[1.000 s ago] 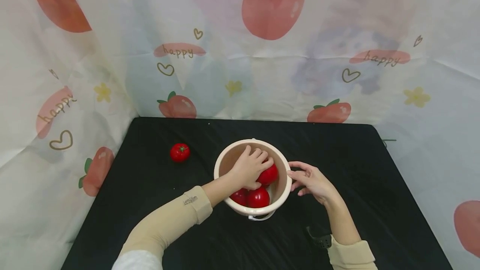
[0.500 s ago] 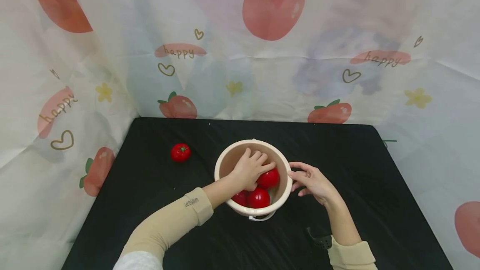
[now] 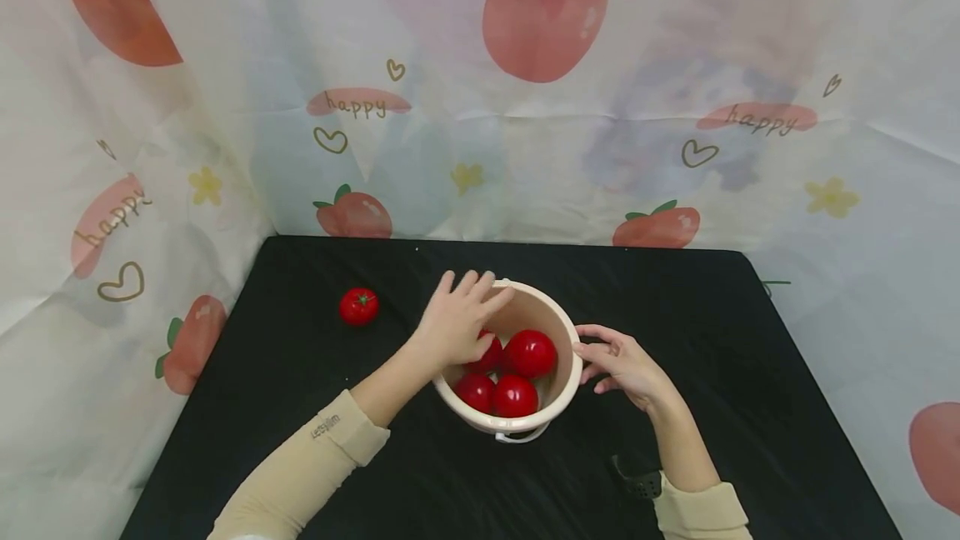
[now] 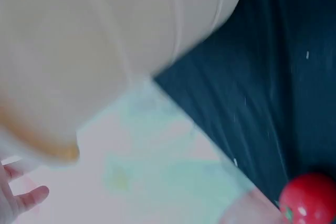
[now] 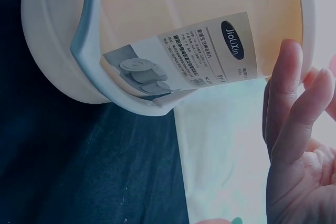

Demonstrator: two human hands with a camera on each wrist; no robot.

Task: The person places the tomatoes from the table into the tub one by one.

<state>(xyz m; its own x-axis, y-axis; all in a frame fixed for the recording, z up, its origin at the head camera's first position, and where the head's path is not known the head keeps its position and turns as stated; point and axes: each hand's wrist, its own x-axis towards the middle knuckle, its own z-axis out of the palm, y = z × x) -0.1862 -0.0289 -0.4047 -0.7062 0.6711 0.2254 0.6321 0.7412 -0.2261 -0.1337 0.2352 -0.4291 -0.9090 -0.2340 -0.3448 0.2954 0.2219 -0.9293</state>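
A cream plastic bucket point(image 3: 558, 398) stands on the table, with several red tomatoes point(image 3: 531, 354) inside. My left hand point(image 3: 453, 323) hovers over the bucket's left rim, its fingers extended and spread and nothing in its grasp. It partly hides one tomato. In the left wrist view, part of a hand point(image 4: 23, 200) shows beyond the bucket's blurred wall. My right hand point(image 3: 626, 365) touches the bucket's right rim with its fingertips. The right wrist view shows its fingers point(image 5: 286, 85) against the rim and outer wall, beside the printed label point(image 5: 184, 59).
One more tomato point(image 3: 358, 307) with a green stem lies on the black cloth-covered table point(image 3: 675, 298), left of the bucket. The bucket's white handle point(image 3: 522, 437) hangs down at its front. A patterned curtain point(image 3: 450, 123) rises behind and along the sides.
My left hand has lifted off the tomatoes inside the bucket and moved left to above the rim, its fingers spreading. The right hand and the bucket stay in place.
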